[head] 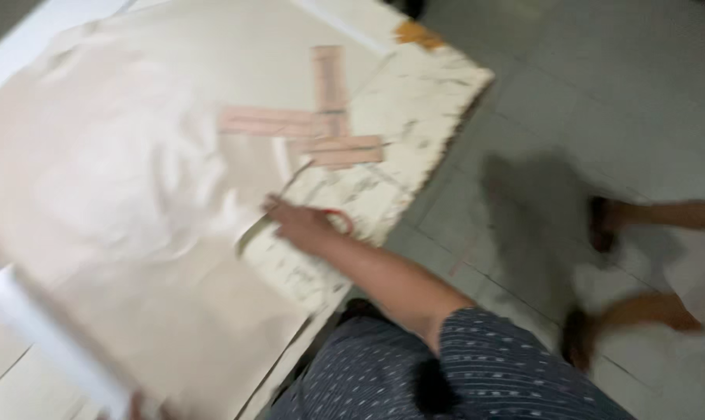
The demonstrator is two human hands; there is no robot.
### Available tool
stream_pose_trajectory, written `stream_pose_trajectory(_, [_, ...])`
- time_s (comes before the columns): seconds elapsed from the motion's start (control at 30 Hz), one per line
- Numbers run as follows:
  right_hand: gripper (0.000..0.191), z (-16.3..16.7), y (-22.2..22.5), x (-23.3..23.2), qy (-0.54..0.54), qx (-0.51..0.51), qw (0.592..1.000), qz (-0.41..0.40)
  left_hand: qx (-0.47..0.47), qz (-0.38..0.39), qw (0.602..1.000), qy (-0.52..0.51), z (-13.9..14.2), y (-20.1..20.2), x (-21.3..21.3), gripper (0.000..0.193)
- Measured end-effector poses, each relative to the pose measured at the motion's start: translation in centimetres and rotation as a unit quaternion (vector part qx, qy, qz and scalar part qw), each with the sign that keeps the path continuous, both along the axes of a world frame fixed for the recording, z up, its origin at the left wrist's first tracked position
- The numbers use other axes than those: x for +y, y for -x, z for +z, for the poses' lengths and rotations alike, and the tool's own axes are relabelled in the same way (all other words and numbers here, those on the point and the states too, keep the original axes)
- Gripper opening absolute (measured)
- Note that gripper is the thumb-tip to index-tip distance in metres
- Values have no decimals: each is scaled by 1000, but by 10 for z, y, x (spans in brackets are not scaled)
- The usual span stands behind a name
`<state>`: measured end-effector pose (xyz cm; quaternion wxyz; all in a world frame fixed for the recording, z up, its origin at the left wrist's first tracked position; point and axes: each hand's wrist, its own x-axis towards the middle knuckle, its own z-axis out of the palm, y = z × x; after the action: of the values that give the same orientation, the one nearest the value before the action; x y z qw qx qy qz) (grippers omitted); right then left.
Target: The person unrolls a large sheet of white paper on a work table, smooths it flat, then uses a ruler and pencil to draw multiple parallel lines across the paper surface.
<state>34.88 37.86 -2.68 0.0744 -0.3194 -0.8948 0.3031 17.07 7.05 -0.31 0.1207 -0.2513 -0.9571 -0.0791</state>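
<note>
Worn white counter (438,85), beige cloth (134,179) spread flat; right hand (302,222) grips red-handled scissors (321,218) at the cloth's edge, best kept low and steady; left hand (138,406) barely shows, grip unclear

— What sort of place is this?
— A tailoring workshop, apparently: beige cloth (134,179) spread over a worn cutting table (422,101), pattern strips (306,124) lying on it, tiled floor (586,85) alongside.
</note>
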Motion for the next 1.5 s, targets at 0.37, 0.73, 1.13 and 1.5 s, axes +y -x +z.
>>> stream_pose_trajectory(0.37, [63,45,44,-30,-38,-180,982,-51,-255,143,928,-230,4,84,-98,41])
stream_pose_trajectory(0.73, [61,41,57,-47,-65,-189,979,-46,-135,37,990,-19,-6,92,-101,69])
stream_pose_trajectory(1.13, [61,29,60,-47,-87,-203,975,-35,-39,125,977,-165,-11,110,-185,32])
stream_pose_trajectory(1.5, [69,22,49,-49,-124,-139,981,-55,-165,154,974,-3,-1,111,-193,51])
